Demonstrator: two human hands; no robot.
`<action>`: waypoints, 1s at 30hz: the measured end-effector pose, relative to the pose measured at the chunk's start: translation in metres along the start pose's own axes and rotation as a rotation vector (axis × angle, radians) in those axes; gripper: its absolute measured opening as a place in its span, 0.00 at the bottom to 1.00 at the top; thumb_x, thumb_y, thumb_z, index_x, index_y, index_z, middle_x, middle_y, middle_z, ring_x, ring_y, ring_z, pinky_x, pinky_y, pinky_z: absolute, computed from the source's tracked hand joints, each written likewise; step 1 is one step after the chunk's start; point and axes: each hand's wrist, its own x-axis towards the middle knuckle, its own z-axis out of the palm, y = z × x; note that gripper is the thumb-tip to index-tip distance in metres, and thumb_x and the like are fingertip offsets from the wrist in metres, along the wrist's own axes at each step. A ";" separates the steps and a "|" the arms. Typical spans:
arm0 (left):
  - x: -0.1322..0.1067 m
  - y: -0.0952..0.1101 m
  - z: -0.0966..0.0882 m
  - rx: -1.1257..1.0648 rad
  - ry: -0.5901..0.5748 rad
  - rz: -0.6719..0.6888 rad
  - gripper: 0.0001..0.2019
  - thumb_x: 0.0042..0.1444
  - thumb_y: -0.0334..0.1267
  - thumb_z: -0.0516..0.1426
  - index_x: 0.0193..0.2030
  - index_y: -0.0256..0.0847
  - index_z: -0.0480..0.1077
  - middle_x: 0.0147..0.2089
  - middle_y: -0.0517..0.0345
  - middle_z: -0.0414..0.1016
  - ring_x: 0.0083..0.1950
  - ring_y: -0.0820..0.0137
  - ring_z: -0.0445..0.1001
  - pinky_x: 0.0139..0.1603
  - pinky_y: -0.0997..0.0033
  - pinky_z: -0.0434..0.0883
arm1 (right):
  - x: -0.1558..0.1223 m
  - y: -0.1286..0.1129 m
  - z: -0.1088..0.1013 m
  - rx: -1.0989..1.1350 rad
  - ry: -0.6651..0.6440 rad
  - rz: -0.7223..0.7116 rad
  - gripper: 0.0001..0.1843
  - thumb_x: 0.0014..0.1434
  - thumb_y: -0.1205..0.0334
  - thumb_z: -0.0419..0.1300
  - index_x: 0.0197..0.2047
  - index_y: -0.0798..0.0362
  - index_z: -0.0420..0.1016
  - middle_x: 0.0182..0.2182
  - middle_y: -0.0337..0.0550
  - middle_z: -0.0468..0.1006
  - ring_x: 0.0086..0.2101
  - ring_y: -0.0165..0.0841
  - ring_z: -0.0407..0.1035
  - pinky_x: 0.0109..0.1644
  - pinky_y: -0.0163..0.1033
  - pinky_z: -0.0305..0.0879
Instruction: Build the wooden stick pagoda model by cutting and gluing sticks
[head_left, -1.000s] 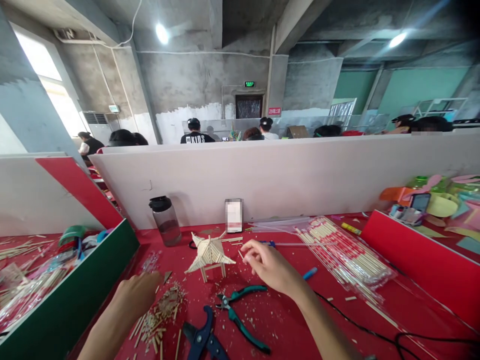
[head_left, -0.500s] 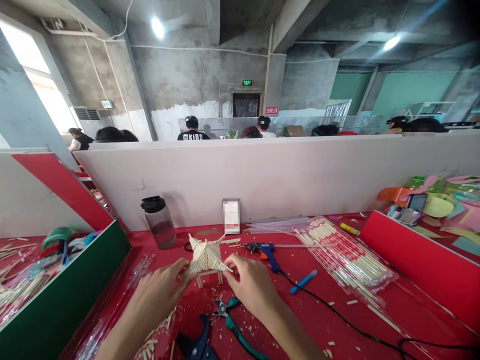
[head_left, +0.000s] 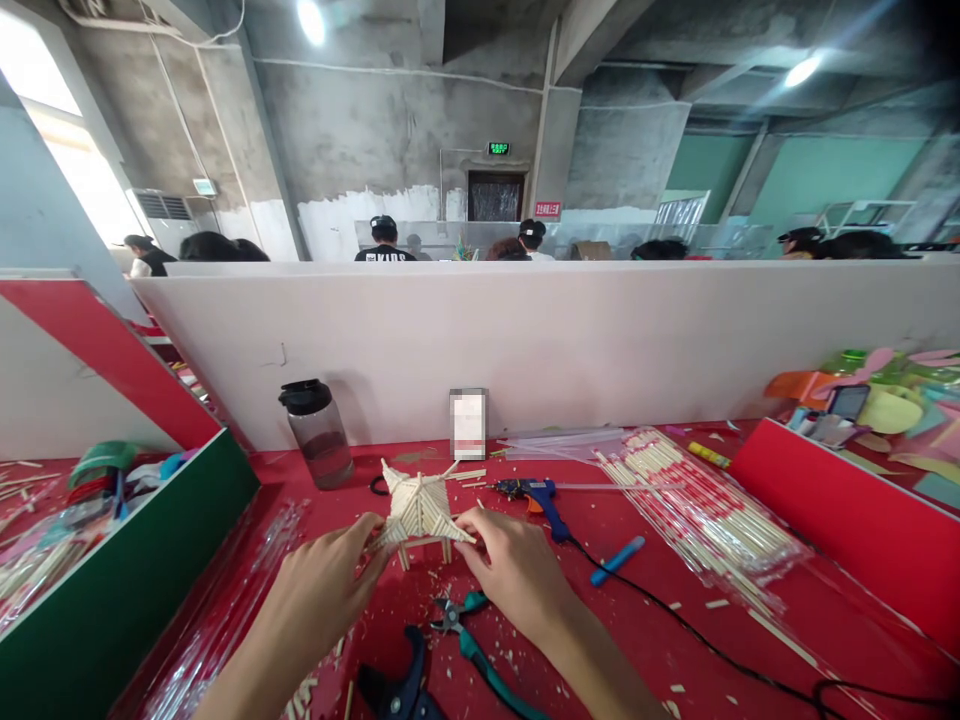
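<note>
A small pavilion model point(head_left: 421, 508) made of pale wooden sticks stands on the red table, its pointed roof corners curving up and its thin legs showing below. My left hand point(head_left: 330, 575) pinches the roof's near left corner between thumb and fingers. At the near right corner, the fingers of my right hand point(head_left: 510, 560) are closed on the roof tip. Just in front lie cutting pliers point(head_left: 480, 650) with teal handles and a dark cutter point(head_left: 401, 685). A blue glue gun point(head_left: 546, 505) rests to the right of the model.
A water bottle point(head_left: 316, 435) and a propped, blurred-out phone-like panel point(head_left: 469, 425) stand by the white partition point(head_left: 555, 350). Bagged sticks point(head_left: 712, 505), a blue pen-like stick point(head_left: 617, 561) and a black cable point(head_left: 675, 610) lie right. Green point(head_left: 142, 590) and red point(head_left: 855, 520) dividers flank the table. Wood scraps are scattered about.
The camera view has tilted and shifted slightly, so the scene sits a little higher and further right in the lower part. Both hands keep their hold on the pavilion model's roof corners.
</note>
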 end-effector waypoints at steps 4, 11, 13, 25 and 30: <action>0.000 -0.001 0.002 -0.010 0.013 0.009 0.16 0.68 0.49 0.45 0.53 0.47 0.68 0.48 0.50 0.83 0.46 0.53 0.82 0.35 0.67 0.64 | 0.000 0.002 0.004 0.029 0.021 -0.005 0.06 0.63 0.66 0.64 0.44 0.46 0.75 0.38 0.38 0.84 0.37 0.35 0.78 0.39 0.34 0.63; 0.001 -0.004 0.009 -0.035 0.040 0.010 0.16 0.68 0.49 0.45 0.51 0.46 0.68 0.46 0.48 0.83 0.47 0.50 0.82 0.35 0.66 0.65 | -0.003 0.002 0.005 0.080 0.021 0.001 0.08 0.63 0.67 0.64 0.45 0.46 0.75 0.40 0.38 0.84 0.38 0.37 0.78 0.41 0.36 0.66; 0.000 -0.005 0.010 -0.053 0.049 0.008 0.16 0.68 0.49 0.46 0.51 0.47 0.69 0.47 0.48 0.83 0.47 0.50 0.82 0.36 0.66 0.65 | -0.004 0.002 0.007 0.105 0.016 0.003 0.11 0.61 0.66 0.66 0.47 0.46 0.74 0.42 0.39 0.84 0.40 0.38 0.78 0.42 0.36 0.67; 0.020 -0.033 0.027 -0.767 0.080 0.062 0.18 0.59 0.50 0.59 0.51 0.44 0.76 0.50 0.48 0.82 0.49 0.55 0.80 0.49 0.64 0.71 | -0.013 -0.001 0.036 0.148 0.111 -0.106 0.09 0.63 0.64 0.63 0.47 0.49 0.74 0.36 0.42 0.82 0.35 0.37 0.77 0.40 0.36 0.69; 0.022 -0.036 0.034 -1.142 0.102 -0.007 0.21 0.55 0.49 0.64 0.52 0.41 0.75 0.37 0.54 0.81 0.40 0.61 0.78 0.41 0.68 0.71 | -0.017 -0.008 0.032 0.196 -0.057 -0.234 0.15 0.64 0.69 0.59 0.53 0.47 0.73 0.39 0.42 0.82 0.40 0.38 0.77 0.45 0.38 0.69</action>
